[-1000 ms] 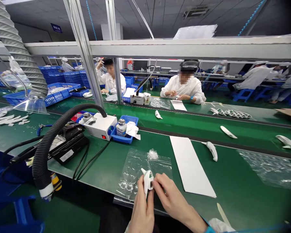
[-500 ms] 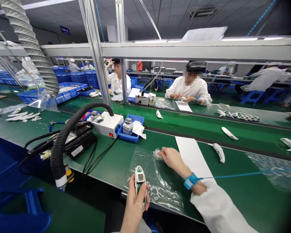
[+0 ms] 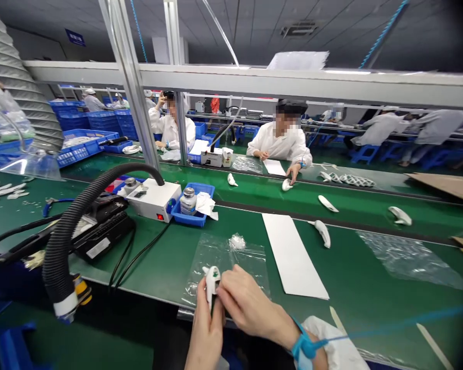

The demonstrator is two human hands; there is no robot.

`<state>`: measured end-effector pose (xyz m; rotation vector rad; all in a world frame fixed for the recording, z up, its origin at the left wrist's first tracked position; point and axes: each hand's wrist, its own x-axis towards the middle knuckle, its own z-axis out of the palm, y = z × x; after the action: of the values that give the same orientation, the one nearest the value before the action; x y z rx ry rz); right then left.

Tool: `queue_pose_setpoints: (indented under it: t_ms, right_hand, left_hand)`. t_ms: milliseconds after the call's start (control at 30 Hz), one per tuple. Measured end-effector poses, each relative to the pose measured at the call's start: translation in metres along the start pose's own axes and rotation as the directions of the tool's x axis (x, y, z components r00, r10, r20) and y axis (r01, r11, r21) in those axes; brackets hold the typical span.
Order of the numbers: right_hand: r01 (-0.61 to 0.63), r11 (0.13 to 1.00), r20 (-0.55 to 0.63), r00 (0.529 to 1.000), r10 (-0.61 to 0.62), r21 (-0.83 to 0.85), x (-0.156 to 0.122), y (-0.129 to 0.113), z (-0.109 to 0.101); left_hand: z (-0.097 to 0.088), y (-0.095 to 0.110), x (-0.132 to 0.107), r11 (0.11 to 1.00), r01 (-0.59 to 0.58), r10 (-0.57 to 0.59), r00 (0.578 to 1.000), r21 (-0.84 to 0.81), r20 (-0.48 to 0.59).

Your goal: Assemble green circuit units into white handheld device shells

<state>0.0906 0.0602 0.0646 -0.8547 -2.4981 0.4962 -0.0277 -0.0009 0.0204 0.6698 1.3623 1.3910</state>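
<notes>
hands meet again: half a second ago the right hand (image 3: 247, 304) lay out on the bag (image 3: 250, 259) at the wad (image 3: 237, 240); now it is back at the casing (image 3: 212, 279), fingertips closed on its side, and whether they also carry a small bit is hidden. left hand (image 3: 205, 331) is wrapped tight round the casing's lower half, holding it upright over the near edge of the bench (image 3: 165, 267), just off the bag's rim. open bench runs right to the paper strip (image 3: 293, 257); hose (image 3: 61, 246) hangs well to the left; strap (image 3: 301, 348) trails its cord from the right wrist.
</notes>
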Motion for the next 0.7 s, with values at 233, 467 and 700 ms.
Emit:
queue_pose_setpoints:
  t_ms: [233, 467, 700]
  right_hand:
    - [-0.411, 0.882, 0.006, 0.906, 0.424, -0.232, 0.039, 0.086, -0.012]
    - [-0.543, 0.766, -0.054, 0.826, 0.561, -0.343, 0.041, 0.126, -0.010]
    - [-0.409, 0.911, 0.005, 0.912, 0.410, -0.055, -0.004, 0.074, 0.001]
  left_hand:
    - [-0.015, 0.015, 0.009, 0.999, -0.009, 0.011, 0.999, -0.040, 0.033]
    - [-0.015, 0.014, 0.000, 0.994, 0.020, -0.017, 1.000, -0.110, 0.022]
    - [-0.024, 0.008, -0.003, 0.987, 0.083, -0.083, 0.997, -0.136, 0.007]
